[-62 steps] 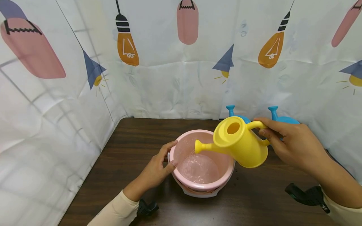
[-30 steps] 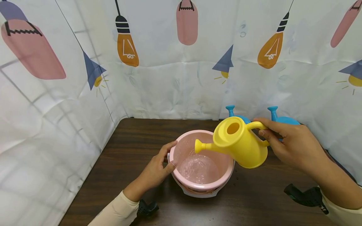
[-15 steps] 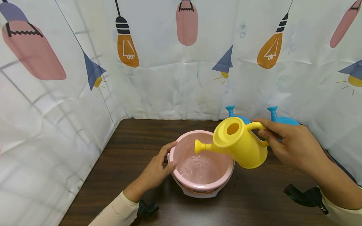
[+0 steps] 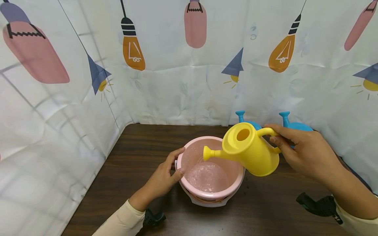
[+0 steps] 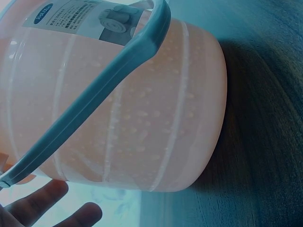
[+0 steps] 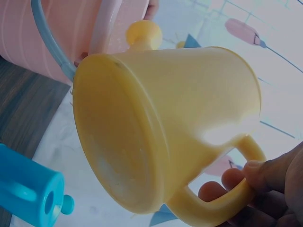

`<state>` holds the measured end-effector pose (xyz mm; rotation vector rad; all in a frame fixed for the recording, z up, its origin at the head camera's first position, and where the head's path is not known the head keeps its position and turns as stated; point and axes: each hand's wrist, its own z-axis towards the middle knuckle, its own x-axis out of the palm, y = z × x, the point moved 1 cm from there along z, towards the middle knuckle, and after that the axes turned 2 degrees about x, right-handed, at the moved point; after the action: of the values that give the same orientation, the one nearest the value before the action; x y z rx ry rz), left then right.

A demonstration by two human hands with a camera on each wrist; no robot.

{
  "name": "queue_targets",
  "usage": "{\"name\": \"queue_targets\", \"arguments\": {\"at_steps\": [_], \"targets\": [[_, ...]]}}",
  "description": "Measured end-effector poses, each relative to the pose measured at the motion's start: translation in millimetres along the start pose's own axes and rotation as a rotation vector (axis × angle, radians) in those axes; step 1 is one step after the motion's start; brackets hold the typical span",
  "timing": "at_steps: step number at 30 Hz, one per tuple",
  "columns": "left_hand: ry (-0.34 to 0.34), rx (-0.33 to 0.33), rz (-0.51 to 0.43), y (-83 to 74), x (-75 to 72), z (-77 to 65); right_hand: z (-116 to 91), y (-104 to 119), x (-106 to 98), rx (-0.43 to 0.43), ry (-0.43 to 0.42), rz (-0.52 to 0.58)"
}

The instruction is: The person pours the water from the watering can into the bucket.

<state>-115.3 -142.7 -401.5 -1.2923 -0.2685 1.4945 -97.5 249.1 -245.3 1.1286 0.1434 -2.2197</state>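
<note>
My right hand (image 4: 307,150) grips the handle of a yellow watering can (image 4: 254,154), which is tilted with its spout over a pink bucket (image 4: 210,196). Rippling water (image 4: 208,178) covers the bucket's bottom below the spout. On the bucket's left rim, my left hand (image 4: 162,178) holds on with the thumb nearer me and fingers round the far part of the edge. In the left wrist view, droplets dot the bucket wall, and its pale handle (image 5: 90,104) hangs down along the side. Seen from the right wrist, the can's base (image 6: 113,137) faces the camera and fingers wrap its handle.
Two blue watering cans, one partly hidden behind the yellow can (image 4: 240,115) and another behind my right hand (image 4: 299,126), stand at the back of the dark wooden table (image 4: 147,141). A printed white curtain (image 4: 189,91) hangs behind and to the left.
Both hands, the bucket and the tilted can stay practically in place. Only the ripples on the water in the bucket keep changing.
</note>
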Motion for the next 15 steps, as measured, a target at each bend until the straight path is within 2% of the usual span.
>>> {"name": "queue_targets", "arguments": {"at_steps": [15], "targets": [[-0.001, -0.008, 0.0, -0.7, -0.4, 0.5, -0.3, 0.7, -0.9, 0.0, 0.004, -0.006]]}}
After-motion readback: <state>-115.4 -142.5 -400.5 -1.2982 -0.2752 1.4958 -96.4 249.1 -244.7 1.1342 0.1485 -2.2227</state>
